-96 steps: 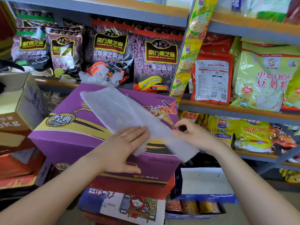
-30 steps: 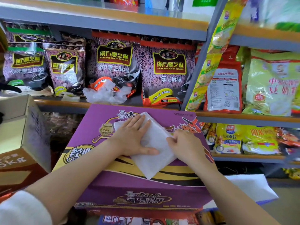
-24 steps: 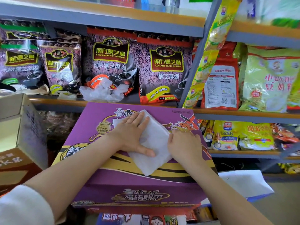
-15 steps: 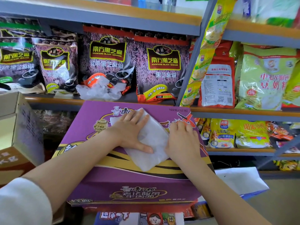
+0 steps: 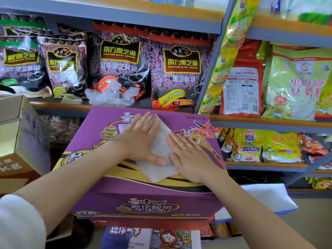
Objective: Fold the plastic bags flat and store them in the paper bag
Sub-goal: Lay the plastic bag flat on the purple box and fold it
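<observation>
A folded white plastic bag (image 5: 159,151) lies flat on top of a purple carton (image 5: 143,191). My left hand (image 5: 140,141) presses on the bag's left half with straight fingers pointing away from me. My right hand (image 5: 188,157) lies flat on the bag's right edge and on the carton, fingers straight. A heap of crumpled clear plastic bags (image 5: 111,96) sits on the shelf behind the carton. A white paper bag (image 5: 269,196) shows low at the right, partly hidden behind my right forearm.
Metal shelves (image 5: 125,15) hold purple sesame packets (image 5: 179,69) and green and yellow packets (image 5: 296,83). A brown cardboard box (image 5: 21,132) stands at the left. More printed boxes (image 5: 152,238) are stacked under the purple carton.
The long flat bag has been folded into a small rectangle. Over the last second my right hand opened from curled to flat and slid onto the bag's right edge; my left hand stayed pressing.
</observation>
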